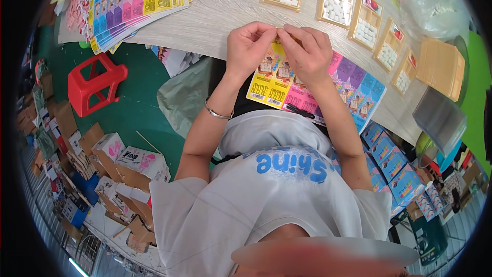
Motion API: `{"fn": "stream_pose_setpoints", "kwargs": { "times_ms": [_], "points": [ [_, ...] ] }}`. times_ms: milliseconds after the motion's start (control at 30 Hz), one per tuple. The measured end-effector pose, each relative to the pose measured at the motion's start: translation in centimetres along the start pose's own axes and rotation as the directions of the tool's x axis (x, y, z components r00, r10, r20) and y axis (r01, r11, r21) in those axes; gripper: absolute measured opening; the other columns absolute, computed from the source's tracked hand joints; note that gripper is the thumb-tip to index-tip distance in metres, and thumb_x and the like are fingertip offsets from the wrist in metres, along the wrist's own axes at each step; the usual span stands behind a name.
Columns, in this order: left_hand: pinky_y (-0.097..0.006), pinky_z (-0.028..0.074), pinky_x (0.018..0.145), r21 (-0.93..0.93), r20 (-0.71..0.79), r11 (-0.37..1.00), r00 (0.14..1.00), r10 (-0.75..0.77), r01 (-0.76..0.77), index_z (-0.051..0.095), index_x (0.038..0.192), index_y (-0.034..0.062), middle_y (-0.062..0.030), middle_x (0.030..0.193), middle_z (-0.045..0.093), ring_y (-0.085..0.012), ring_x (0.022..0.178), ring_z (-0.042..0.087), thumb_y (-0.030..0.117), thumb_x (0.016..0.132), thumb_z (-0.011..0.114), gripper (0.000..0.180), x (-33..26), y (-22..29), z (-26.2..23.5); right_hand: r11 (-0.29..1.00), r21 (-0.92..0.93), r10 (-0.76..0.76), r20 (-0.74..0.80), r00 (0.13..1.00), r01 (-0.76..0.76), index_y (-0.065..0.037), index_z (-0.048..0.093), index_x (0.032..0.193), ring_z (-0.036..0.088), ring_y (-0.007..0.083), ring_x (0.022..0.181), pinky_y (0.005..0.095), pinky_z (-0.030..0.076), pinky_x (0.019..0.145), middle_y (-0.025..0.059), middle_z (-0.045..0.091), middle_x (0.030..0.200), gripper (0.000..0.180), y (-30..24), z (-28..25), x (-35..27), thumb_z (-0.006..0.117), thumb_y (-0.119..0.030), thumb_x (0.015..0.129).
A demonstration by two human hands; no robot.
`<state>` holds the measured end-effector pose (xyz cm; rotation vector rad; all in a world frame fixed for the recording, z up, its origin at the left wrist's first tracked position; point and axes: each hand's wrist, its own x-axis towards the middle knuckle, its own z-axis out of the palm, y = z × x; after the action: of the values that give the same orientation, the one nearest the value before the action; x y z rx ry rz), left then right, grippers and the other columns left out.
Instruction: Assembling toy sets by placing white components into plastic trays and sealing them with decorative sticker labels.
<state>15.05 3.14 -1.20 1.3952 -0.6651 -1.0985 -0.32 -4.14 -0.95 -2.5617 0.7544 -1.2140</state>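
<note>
Fingertips of both hands meet at the top edge of a printed card sheet (pixel 312 90) lying at the near edge of the table (pixel 225 5). The left hand (pixel 249 46) is curled, thumb and forefinger pinched narrow on something small and yellowish at that edge; the right hand (pixel 307 51) pinches the same spot from the other side, fingers bent close together. What sits between the fingertips is too small to make out. The sheet runs in coloured strips, yellow under the hands, then pink, purple and blue toward the right, and overhangs the table edge above the person's lap. A silver bracelet (pixel 219 113) circles the left wrist.

Beyond the hands, a row of tan trays (pixel 359 15) with small white pieces stretches across the table to the right, ending at a stack of empty tan trays (pixel 441 66). A thick pile of similar colourful sheets (pixel 138 0) lies at the far left of the table. Below on the green floor stands a red plastic stool (pixel 95 83), with cardboard boxes (pixel 123 169) heaped nearby. Blue boxes (pixel 392 164) sit to the person's right.
</note>
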Motion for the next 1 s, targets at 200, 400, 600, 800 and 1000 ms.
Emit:
{"fn": "stream_pose_setpoints", "kwargs": {
  "times_ms": [200, 400, 600, 800, 1000],
  "points": [
    [-0.019, 0.052, 0.065, 0.034, 0.132, 0.979, 0.971, -0.201, 0.199, 0.075, 0.098, 0.0017, -0.0016, 0.084, 0.073, -0.0053, 0.073, 0.066, 0.012, 0.096, 0.07, 0.012, 1.0, 1.0, -0.8, 1.0, 0.003, 0.015, -0.025, 1.0, -0.015, -0.012, 0.076, 0.098, 0.062, 0.022, 0.083, 0.0338, 0.05, 0.071, 0.0007, 0.07, 0.094, 0.029, 0.5, 0.3, -0.3, 0.084, -0.004, 0.072],
    [-0.02, 0.051, 0.065, -0.02, 0.22, 0.957, 0.935, -0.278, 0.289, 0.075, 0.098, 0.0028, 0.0007, 0.084, 0.071, -0.0047, 0.073, 0.064, 0.015, 0.097, 0.07, 0.013, 1.2, 2.1, -0.4, 0.998, 0.005, 0.059, 0.027, 0.998, -0.059, -0.01, 0.07, 0.093, 0.061, 0.0249, 0.083, 0.0363, 0.049, 0.072, 0.0041, 0.065, 0.091, 0.024, 0.8, -0.4, 0.6, 0.081, -0.003, 0.073],
    [-0.021, 0.051, 0.065, 0.127, 0.075, 0.984, 0.988, -0.135, 0.124, 0.072, 0.099, -0.0004, 0.0004, 0.086, 0.071, -0.0049, 0.073, 0.064, 0.019, 0.099, 0.068, 0.019, 1.3, 0.9, -0.7, 0.924, 0.376, -0.322, 0.654, 0.685, 0.074, -0.009, 0.063, 0.092, 0.059, 0.0291, 0.087, 0.0407, 0.048, 0.074, 0.0081, 0.058, 0.09, 0.019, -5.9, -12.2, 1.6, 0.068, -0.019, 0.076],
    [-0.038, 0.054, 0.071, 0.903, 0.057, 0.395, 0.957, 0.284, -0.171, 0.065, 0.119, 0.0042, -0.0087, 0.104, 0.069, -0.0227, 0.084, 0.068, 0.018, 0.093, 0.07, 0.029, 0.5, 1.7, 1.1, 0.359, 0.837, -0.371, 0.534, 0.76, -0.413, -0.008, 0.056, 0.086, 0.059, 0.026, 0.071, 0.0368, 0.049, 0.063, 0.0096, 0.06, 0.085, 0.01, -5.4, -18.7, 4.0, 0.062, -0.014, 0.091],
    [-0.041, 0.05, 0.103, 0.015, 0.643, 0.998, 0.765, 0.032, -0.055, 0.04, 0.154, 0.005, -0.0141, 0.145, 0.055, -0.0262, 0.135, 0.053, 0.038, 0.082, 0.085, 0.091, -1.2, 6.6, -2.5, 0.122, 0.807, 0.505, 0.451, 0.736, -0.578, -0.003, 0.051, 0.109, 0.066, 0.0107, 0.074, 0.0211, 0.052, 0.065, 0.0097, 0.067, 0.09, 0.03, -3.0, -14.0, 4.1, 0.069, 0.01, 0.088]
  ]
}}
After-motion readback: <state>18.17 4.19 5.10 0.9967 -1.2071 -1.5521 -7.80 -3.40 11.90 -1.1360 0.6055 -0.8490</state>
